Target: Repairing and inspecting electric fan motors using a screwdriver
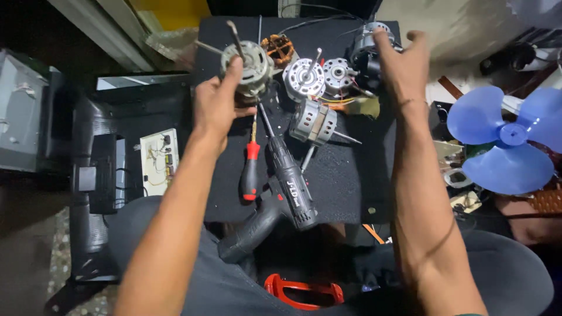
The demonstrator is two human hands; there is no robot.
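We see the left hand (218, 105) gripping a grey round fan motor (253, 65), shaft tilted, left of the cordless drill (281, 193) on the black bench (345, 175). The right hand (404, 64), fingers half-curled, touches a dark motor (366, 47) to the drill's upper right.

From my remote seat the headset feed shows my own two bare arms running up from the bottom edge, one from about seven o'clock, the other from about five o'clock. Neither forearm has a sleeve, a watch or a glove on it. My left hand (218, 105) and my right hand (403, 65) are both uncovered, and I see no rings on the fingers that show. A thin dark thread or band circles the right wrist. Below, at six o'clock, my legs are in dark grey trousers, the cloth creased over both knees.
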